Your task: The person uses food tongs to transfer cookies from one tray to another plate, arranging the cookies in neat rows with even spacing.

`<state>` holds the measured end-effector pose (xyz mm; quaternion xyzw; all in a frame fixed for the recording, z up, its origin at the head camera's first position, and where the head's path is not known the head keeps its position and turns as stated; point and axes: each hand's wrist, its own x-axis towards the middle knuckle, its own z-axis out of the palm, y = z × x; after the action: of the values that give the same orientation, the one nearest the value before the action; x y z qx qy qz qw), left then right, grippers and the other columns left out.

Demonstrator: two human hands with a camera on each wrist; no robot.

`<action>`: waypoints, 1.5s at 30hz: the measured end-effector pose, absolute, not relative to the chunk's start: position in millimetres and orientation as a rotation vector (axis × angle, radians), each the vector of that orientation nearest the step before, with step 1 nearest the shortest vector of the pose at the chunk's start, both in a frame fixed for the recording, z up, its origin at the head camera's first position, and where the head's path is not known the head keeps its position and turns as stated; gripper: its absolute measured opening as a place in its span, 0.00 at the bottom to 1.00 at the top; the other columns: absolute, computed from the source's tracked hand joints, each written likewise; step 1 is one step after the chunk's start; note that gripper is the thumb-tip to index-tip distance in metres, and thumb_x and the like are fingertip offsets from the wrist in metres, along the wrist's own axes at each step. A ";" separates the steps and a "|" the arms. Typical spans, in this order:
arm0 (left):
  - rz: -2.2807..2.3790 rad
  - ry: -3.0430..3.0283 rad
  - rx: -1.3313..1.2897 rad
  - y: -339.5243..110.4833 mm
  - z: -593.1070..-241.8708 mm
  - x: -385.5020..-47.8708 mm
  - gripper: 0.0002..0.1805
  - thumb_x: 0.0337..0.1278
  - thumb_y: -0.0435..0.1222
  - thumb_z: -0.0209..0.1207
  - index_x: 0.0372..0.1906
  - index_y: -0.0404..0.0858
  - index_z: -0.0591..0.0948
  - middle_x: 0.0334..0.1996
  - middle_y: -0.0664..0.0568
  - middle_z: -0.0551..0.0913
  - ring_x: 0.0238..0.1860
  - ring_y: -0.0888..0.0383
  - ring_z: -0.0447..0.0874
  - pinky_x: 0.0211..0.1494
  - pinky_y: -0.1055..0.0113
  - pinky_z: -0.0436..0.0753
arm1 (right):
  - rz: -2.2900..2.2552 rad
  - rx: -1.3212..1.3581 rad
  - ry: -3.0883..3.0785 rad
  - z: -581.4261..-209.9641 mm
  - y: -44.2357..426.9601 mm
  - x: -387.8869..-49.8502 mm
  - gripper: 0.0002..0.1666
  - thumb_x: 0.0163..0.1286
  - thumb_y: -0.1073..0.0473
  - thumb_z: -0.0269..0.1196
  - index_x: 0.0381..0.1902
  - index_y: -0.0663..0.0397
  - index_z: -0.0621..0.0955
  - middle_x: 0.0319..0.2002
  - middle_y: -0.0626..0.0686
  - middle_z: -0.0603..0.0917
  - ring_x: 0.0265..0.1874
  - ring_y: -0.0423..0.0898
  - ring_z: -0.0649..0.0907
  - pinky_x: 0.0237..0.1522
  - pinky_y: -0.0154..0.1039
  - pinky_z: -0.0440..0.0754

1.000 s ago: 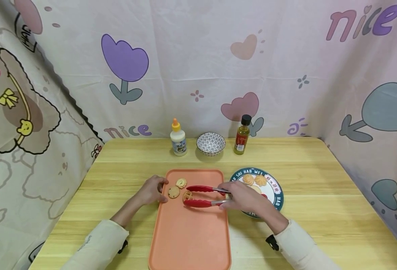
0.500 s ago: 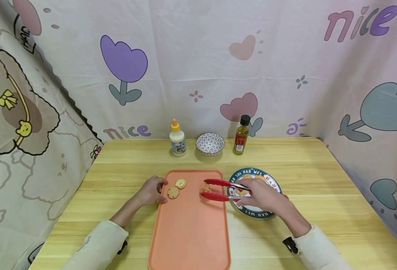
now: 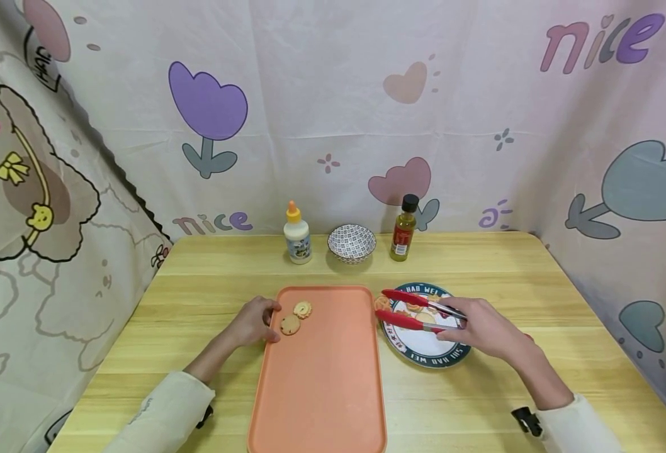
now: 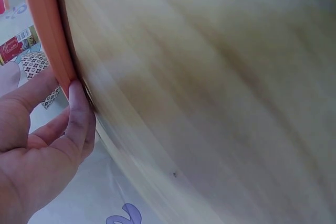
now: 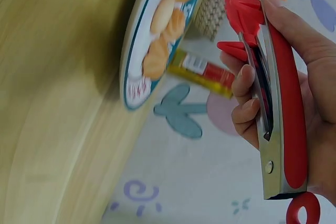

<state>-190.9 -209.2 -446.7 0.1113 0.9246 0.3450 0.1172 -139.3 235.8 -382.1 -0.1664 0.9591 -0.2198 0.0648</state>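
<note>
Wooden table (image 3: pixel 508 277), patterned cloth (image 3: pixel 310 94) behind. Right hand (image 3: pixel 483 324), nearer the cookie (image 3: pixel 382 304), curls round tongs (image 3: pixel 399 319) pointing left; part-spread tips flank it by left rim of plate (image 3: pixel 442 360). Left hand (image 3: pixel 255 321) pinches left edge of tray (image 3: pixel 321 377).

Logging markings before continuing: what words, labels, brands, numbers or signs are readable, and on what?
"nice": patterned white fabric backdrop, upper right.
"nice": backdrop, lower left.
"HAO WEI": round white plate with green rim; remaining characters unclear.
Too small or blurred: labels on white plastic squeeze bottle and black-capped glass bottle; lettering on cream left sleeve and far-left backdrop.
</note>
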 end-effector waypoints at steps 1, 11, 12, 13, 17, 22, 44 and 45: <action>1.008 2.705 0.331 -209.4 -446.7 -190.7 0.32 0.32 0.25 0.73 0.52 0.26 0.76 0.34 0.44 0.71 0.33 0.54 0.69 0.32 0.67 0.70 | -0.663 -0.499 2.903 -381.1 239.6 -138.7 0.43 0.52 0.39 0.70 0.59 0.62 0.76 0.50 0.61 0.81 0.43 0.50 0.79 0.43 0.47 0.79; 1.018 2.695 0.344 -211.1 -447.1 -188.9 0.32 0.34 0.25 0.72 0.52 0.25 0.76 0.34 0.44 0.71 0.33 0.54 0.68 0.31 0.68 0.69 | -0.653 -0.391 2.973 -379.6 275.6 -127.7 0.38 0.51 0.41 0.71 0.54 0.60 0.78 0.45 0.58 0.83 0.39 0.49 0.78 0.38 0.43 0.76; 1.016 2.696 0.347 -211.2 -447.4 -188.9 0.32 0.33 0.25 0.73 0.52 0.25 0.76 0.34 0.44 0.71 0.33 0.54 0.69 0.31 0.68 0.69 | -0.639 -0.371 2.977 -380.0 279.8 -126.1 0.38 0.51 0.42 0.71 0.54 0.60 0.78 0.45 0.57 0.83 0.38 0.49 0.78 0.37 0.42 0.75; 1.019 2.695 0.340 -210.7 -447.3 -188.7 0.32 0.33 0.25 0.73 0.52 0.26 0.76 0.34 0.44 0.71 0.33 0.55 0.68 0.32 0.68 0.69 | -0.624 -0.358 2.979 -380.4 284.2 -124.2 0.39 0.51 0.41 0.71 0.54 0.60 0.78 0.45 0.58 0.83 0.38 0.49 0.77 0.35 0.41 0.74; 1.005 2.701 0.341 -209.5 -448.1 -189.4 0.32 0.33 0.26 0.73 0.52 0.27 0.77 0.34 0.44 0.71 0.33 0.55 0.68 0.31 0.69 0.69 | -0.583 -0.308 2.988 -382.7 300.3 -116.7 0.39 0.50 0.40 0.71 0.54 0.59 0.78 0.40 0.55 0.82 0.33 0.46 0.74 0.30 0.36 0.67; 0.998 2.705 0.341 -209.4 -447.3 -191.1 0.32 0.32 0.26 0.73 0.52 0.27 0.77 0.34 0.44 0.71 0.32 0.55 0.68 0.31 0.68 0.69 | -0.558 -0.297 3.012 -385.0 313.1 -111.1 0.39 0.49 0.40 0.72 0.53 0.59 0.79 0.36 0.53 0.81 0.30 0.44 0.72 0.28 0.34 0.64; 1.004 2.682 0.314 -209.5 -447.4 -191.8 0.33 0.34 0.26 0.73 0.53 0.27 0.76 0.34 0.45 0.70 0.32 0.55 0.67 0.31 0.68 0.69 | -0.478 -0.242 2.971 -396.8 327.9 -103.0 0.40 0.47 0.39 0.72 0.51 0.60 0.79 0.32 0.51 0.79 0.29 0.45 0.72 0.28 0.36 0.65; 1.002 2.681 0.315 -209.4 -447.5 -191.8 0.33 0.34 0.26 0.73 0.53 0.27 0.76 0.34 0.45 0.70 0.32 0.55 0.67 0.31 0.68 0.69 | -0.481 -0.244 2.966 -396.5 327.1 -103.4 0.40 0.47 0.39 0.72 0.52 0.61 0.79 0.32 0.51 0.79 0.28 0.46 0.72 0.28 0.36 0.64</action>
<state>-191.8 -209.4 -447.5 0.1084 0.9232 0.3449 0.1305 -103.4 327.1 -396.5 -0.0807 0.9819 -0.1593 0.0633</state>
